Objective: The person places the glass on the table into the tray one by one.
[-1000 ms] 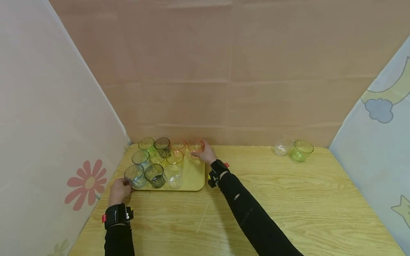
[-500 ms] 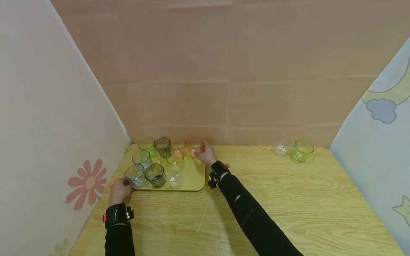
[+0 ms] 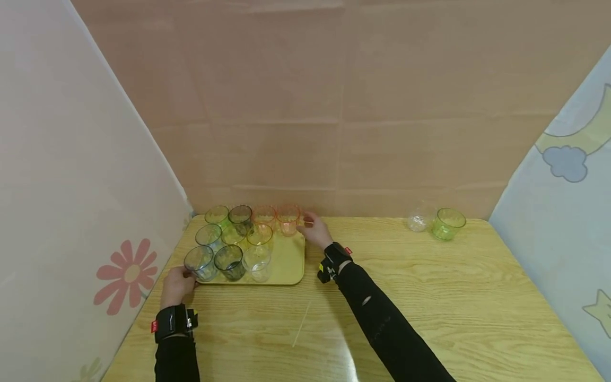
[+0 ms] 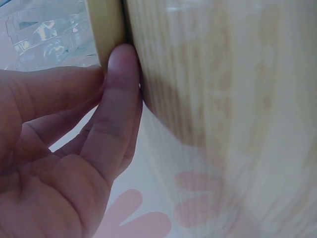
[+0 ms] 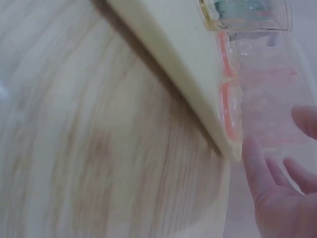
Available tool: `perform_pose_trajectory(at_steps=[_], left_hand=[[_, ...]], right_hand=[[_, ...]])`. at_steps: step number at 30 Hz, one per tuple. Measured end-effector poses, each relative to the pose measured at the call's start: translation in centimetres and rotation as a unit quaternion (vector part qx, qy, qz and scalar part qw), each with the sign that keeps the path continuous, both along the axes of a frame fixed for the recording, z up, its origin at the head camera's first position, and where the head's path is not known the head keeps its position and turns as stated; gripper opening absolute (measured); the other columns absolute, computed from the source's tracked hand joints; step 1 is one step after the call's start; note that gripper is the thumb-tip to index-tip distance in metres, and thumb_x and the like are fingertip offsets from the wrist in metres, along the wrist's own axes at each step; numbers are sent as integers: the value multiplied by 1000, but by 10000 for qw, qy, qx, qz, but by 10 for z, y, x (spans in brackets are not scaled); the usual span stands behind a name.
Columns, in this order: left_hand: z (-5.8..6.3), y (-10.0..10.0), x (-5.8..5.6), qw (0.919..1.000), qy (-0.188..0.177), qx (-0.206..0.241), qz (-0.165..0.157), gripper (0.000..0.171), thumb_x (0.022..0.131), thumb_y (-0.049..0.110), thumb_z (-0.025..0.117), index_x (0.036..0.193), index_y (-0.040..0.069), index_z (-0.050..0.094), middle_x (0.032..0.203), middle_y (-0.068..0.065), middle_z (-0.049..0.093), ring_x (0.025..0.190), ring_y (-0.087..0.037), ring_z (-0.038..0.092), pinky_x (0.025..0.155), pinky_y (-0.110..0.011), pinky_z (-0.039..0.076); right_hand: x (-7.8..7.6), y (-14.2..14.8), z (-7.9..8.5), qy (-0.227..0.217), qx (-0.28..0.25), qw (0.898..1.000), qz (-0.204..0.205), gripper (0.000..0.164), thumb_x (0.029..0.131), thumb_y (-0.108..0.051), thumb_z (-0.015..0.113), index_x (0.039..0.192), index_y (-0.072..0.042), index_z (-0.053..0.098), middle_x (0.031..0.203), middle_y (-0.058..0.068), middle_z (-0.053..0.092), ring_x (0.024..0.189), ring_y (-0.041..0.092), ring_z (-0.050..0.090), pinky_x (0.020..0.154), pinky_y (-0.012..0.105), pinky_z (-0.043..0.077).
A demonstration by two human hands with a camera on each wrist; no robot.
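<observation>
A yellow tray (image 3: pixel 288 265) on the table's left side bears several see-through drinking glasses in rows. My left hand (image 3: pixel 176 289) is at its front left corner; in the left wrist view, thumb and fingers pinch the tray's edge (image 4: pixel 106 29). A clear bluish glass (image 3: pixel 200 264) stands just above that hand. At the back right corner of the tray stands a pink glass (image 3: pixel 288 220). My right hand (image 3: pixel 316 231) is just right of this glass, its fingers spread and holding nothing. In the right wrist view the fingers (image 5: pixel 257 168) are apart around the glass's side.
A clear glass (image 3: pixel 418 220) and a green glass (image 3: pixel 447 225) stand at the back right of the wooden table (image 3: pixel 406 297). A brown covering (image 3: pixel 343 132) closes off the back. Patterned white panels (image 3: pixel 86 159) flank both sides.
My right hand has let go of the pink glass, which now stands on the tray, and has drawn back to the right. The left hand has stayed at the tray's corner.
</observation>
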State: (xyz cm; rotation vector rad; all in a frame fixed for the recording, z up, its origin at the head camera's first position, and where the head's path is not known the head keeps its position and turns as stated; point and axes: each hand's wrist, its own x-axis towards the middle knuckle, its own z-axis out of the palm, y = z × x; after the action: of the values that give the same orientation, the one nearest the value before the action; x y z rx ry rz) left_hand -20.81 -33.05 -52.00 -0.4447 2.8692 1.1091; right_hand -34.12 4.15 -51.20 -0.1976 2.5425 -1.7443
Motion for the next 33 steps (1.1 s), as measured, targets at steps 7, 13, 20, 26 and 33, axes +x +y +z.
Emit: perform_pose_trajectory(at_steps=[7, 13, 20, 26, 33], left_hand=[[1, 0, 1, 9999, 22, -147, -9, 26, 93, 8, 50, 103, -12, 64, 90, -24, 68, 86, -36, 62, 67, -35, 46], [0, 1, 0, 9999, -8, -124, -9, 26, 93, 8, 49, 102, -11, 64, 89, -22, 67, 82, -33, 61, 64, -33, 44], [0, 0, 0, 9999, 58, -150, -47, 26, 92, 7, 50, 103, -11, 64, 90, -24, 66, 81, -33, 59, 64, -34, 44], [-1, -1, 1, 9998, 115, -169, -54, 26, 91, 7, 50, 102, -11, 65, 89, -23, 67, 83, -34, 60, 65, -34, 44], [-3, -1, 0, 9999, 83, -110, -44, 25, 92, 7, 50, 101, -10, 65, 87, -21, 67, 82, -32, 60, 64, -32, 43]], right_hand=[[6, 12, 7, 203, 71, 9998, 44, 51, 93, -12, 66, 140, 1, 50, 130, 22, 59, 120, 37, 58, 96, 44, 51], [8, 31, 25, 498, -216, 9985, 106, 44, 96, -14, 62, 136, 5, 53, 129, 22, 60, 121, 35, 57, 101, 44, 48], [14, 61, 39, 658, -483, 9966, -123, 40, 97, -12, 60, 133, 4, 56, 129, 20, 60, 122, 34, 56, 103, 46, 45], [22, 82, 32, 839, -82, 9964, -55, 38, 96, -15, 62, 130, 2, 59, 129, 22, 61, 121, 34, 57, 101, 48, 47], [31, 112, 24, 1046, 36, 9940, -317, 39, 97, -20, 62, 130, -1, 59, 130, 23, 60, 122, 35, 55, 104, 49, 44]])
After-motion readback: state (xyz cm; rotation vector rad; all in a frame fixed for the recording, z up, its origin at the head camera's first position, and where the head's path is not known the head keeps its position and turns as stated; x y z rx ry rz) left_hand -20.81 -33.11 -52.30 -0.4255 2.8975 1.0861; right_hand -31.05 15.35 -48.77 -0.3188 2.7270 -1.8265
